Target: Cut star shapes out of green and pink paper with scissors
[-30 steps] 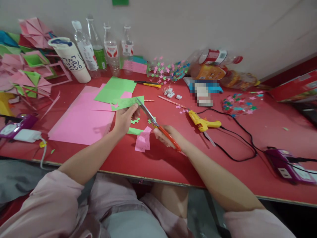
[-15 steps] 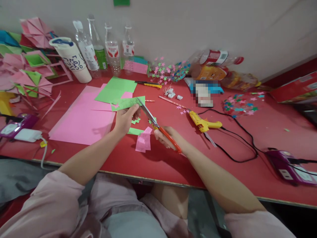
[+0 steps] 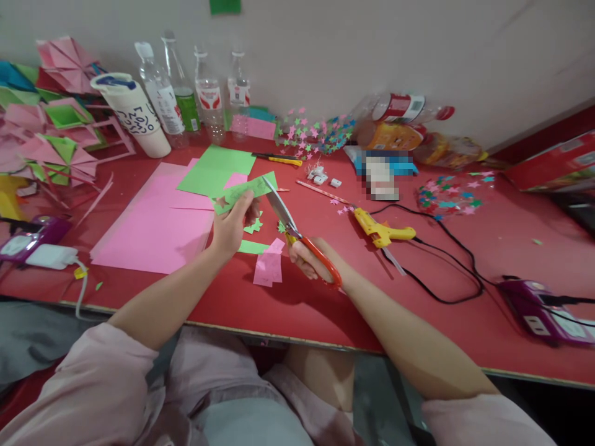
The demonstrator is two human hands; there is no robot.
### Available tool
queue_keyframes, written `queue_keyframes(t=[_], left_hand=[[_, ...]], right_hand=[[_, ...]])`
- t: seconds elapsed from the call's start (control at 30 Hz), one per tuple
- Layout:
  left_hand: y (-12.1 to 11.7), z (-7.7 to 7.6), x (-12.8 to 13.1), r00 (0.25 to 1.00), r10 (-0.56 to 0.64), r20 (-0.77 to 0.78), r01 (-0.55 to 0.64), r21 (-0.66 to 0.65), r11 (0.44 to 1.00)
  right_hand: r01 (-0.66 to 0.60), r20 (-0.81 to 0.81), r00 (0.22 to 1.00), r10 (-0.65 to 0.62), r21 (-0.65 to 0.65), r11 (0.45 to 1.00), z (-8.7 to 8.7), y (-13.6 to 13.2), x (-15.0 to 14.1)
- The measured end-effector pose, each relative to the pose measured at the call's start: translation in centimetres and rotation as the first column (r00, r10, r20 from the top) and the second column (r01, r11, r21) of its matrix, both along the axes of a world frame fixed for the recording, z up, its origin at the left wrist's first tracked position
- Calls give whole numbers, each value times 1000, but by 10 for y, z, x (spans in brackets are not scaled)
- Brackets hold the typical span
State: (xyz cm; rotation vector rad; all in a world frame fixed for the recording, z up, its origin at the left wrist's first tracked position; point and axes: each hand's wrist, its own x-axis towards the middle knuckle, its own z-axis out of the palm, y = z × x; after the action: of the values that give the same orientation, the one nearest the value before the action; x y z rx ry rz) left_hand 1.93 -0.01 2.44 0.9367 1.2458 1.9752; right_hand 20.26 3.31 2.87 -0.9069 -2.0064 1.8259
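Table (image 3: 400, 322) of red holds pink sheets (image 3: 153, 217), lower left of the green sheet (image 3: 216, 170). Above it, the right hand (image 3: 316, 260) grips orange-handled scissors (image 3: 297, 230), blades at the green strip (image 3: 244, 191) pinched by the left hand (image 3: 235, 226).

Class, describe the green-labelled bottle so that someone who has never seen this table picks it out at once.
At the back left of the red table, in front of the grey wall, four clear bottles stand in a row, right of a white tumbler. Take the second bottle from the left. It alone of the four has a green label.
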Motion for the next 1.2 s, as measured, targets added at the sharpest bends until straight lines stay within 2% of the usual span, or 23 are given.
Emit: queue_keyframes(t=[0.1,0.27,0.43,0.53,0.67,1.2], left_hand=[[-2,-2,6,998,-5,-67,8,32,999],[-7,1,16,993,-4,-122,5,7,1000],[-8,3,13,984,-15,-180,14,-7,1000],[-6,2,8,988,9,-157,-3,36,999],[-6,2,4,986,23,-166,-22,5,1000],[-3,1,4,994,45,-104,-47,-16,999]], right_hand=[[-12,-32,999,11,-33,999,-3,-2,-1],[-35,-56,998,35,-4,999,-2,-5,-2],[-9,62,998,8,13,1000,5,-2,1],[-28,118,993,19,78,997,8,5,4],[-92,155,986,66,164,982,9,6,3],[-83,105,992,69,133,988,4,-2,0]])
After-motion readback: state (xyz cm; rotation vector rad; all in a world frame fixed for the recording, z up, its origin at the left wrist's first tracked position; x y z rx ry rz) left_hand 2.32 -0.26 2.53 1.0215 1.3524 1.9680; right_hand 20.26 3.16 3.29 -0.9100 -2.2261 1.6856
